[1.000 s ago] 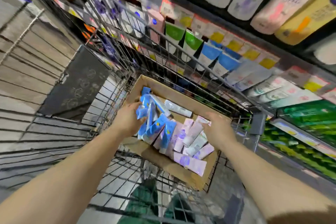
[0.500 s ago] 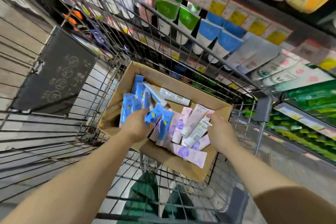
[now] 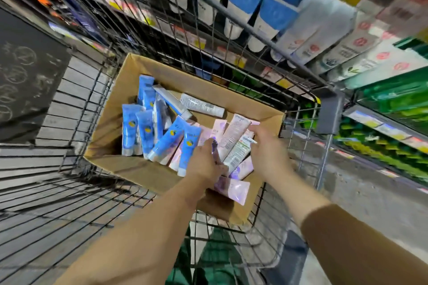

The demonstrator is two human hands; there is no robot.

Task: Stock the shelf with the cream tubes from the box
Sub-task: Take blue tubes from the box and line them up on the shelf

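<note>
The cream tubes lie loose in the cardboard box (image 3: 148, 169) at the centre of the frame: a fan of blue tubes (image 3: 148, 132) toward its left, a cluster of pink and lilac tubes (image 3: 234, 136) toward its right, and a white tube (image 3: 201, 105) lying flat near the far wall. Both hands are down among the pink cluster. The left hand (image 3: 205, 163) has its fingers curled around the lower ends of those tubes, and the right hand (image 3: 266, 148) rests against their right side with fingers bent onto one of them; whether it grips or only steadies is hard to tell. The step in hand looks like gathering a bundle of one kind. To do it well, it would help to square the tubes so that they point the same way, close both hands firmly round them so none slides out, and lift straight up past the box wall. The box sits in a wire trolley (image 3: 76, 104), and the shelf (image 3: 266, 9) of standing tubes fills the upper right of the frame, just beyond the trolley's rim.
</note>
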